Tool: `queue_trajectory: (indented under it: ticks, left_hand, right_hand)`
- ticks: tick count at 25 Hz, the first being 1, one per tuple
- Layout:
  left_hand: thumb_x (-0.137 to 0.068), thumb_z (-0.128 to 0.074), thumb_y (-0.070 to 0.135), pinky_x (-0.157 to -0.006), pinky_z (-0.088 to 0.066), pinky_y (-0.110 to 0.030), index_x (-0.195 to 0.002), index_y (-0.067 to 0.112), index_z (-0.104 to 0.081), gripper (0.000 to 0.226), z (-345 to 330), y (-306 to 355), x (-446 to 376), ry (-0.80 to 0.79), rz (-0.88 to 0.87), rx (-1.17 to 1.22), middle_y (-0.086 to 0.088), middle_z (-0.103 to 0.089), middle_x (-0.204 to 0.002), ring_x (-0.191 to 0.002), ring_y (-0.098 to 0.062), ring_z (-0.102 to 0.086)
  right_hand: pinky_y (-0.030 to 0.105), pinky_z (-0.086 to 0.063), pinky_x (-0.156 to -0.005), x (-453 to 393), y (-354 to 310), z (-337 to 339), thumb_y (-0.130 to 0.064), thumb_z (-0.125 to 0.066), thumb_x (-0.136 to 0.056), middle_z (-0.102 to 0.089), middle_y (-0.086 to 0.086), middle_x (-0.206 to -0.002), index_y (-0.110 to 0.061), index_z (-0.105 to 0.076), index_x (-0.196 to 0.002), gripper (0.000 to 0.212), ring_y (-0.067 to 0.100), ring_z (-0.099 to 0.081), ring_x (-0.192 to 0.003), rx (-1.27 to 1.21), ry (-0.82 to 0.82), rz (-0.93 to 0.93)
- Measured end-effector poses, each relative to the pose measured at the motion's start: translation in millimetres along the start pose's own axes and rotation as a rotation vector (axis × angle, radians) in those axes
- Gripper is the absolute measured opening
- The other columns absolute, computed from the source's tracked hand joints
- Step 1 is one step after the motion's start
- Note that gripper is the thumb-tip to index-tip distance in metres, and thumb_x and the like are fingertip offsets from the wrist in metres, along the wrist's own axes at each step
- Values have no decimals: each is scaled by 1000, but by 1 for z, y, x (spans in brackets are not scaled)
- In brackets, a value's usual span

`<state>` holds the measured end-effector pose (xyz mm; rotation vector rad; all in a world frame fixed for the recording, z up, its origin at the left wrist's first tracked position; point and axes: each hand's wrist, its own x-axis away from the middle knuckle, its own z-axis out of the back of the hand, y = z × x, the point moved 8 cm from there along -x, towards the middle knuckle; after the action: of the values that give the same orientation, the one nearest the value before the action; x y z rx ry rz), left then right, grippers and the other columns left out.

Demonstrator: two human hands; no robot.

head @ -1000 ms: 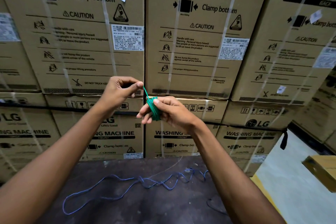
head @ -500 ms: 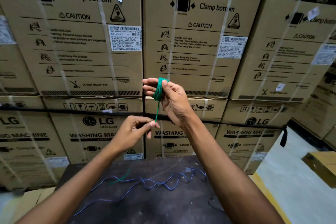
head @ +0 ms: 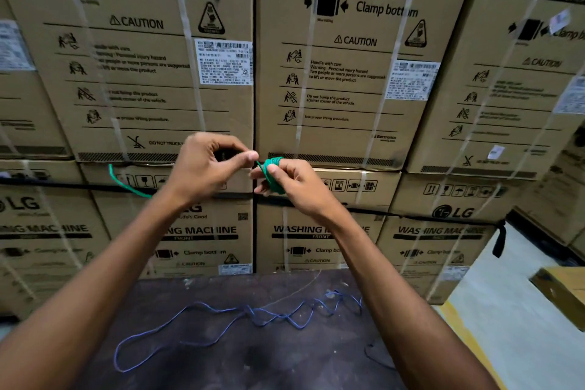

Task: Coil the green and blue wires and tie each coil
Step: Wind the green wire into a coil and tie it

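Observation:
A tight coil of green wire [head: 271, 175] is wound around the fingers of my right hand [head: 289, 185], held up at chest height in front of the boxes. My left hand [head: 205, 165] pinches the wire's loose end right beside the coil, thumb against forefinger. The free green tail [head: 123, 184] curves out to the left behind my left wrist. The blue wire [head: 240, 318] lies uncoiled in loose wavy loops on the dark table [head: 221, 367] below my arms.
Stacked cardboard washing machine boxes [head: 342, 73] form a wall close behind the table. A thin dark wire [head: 376, 355] lies near the table's right edge. To the right are a pale floor [head: 512, 342] and a brown carton [head: 566, 288].
My left hand rose from below the coil to level with it, still pinching the green end. My right hand dropped with the coil. The green tail now swings out to the left.

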<state>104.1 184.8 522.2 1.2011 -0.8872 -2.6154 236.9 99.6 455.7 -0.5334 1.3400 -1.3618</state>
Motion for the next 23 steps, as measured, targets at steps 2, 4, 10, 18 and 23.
queue_trajectory:
  ticks: [2,4,10,18,23]
  left_hand:
    - [-87,-78,30,-55,-51,-39,-83,18,-80,13,5,-2,-20,-3,8,51,-5,-75,-73,-62,-21,-64]
    - [-86,-79,26,-55,-45,-27,-83,13,-79,14,1,-4,-33,-34,19,111,-9,-74,-73,-63,-13,-57]
    - [-78,-75,32,-52,-37,-17,-68,19,-75,16,-31,-46,-24,-50,263,534,7,-64,-61,-57,-9,-50]
    - [-93,-64,37,-45,-17,-25,-82,18,-72,24,-106,-64,37,-211,467,660,-9,-52,-67,-49,-11,-31]
    - [-99,-60,19,-44,-26,-16,-86,7,-76,24,-111,-48,60,-216,396,567,-1,-52,-54,-44,-4,-37]
  right_hand:
    - [38,-56,-83,4,-3,-5,-11,-36,-110,-69,27,-117,14,-62,-118,37,29,-70,-90,-34,-88,-37]
    - [35,-54,-82,8,-9,-10,-13,-33,-111,-65,37,-118,18,-60,-116,42,32,-67,-88,-151,-195,-49]
    - [29,-57,-85,17,-33,-15,-14,-30,-110,-64,33,-115,13,-59,-117,41,26,-70,-90,-517,-361,-12]
    - [32,-55,-97,-1,-40,2,-16,-33,-111,-63,28,-130,13,-57,-128,42,24,-71,-106,-802,-111,125]
    - [43,-50,-104,-15,-16,19,-17,-36,-111,-58,30,-137,15,-57,-127,42,27,-68,-108,-573,121,176]
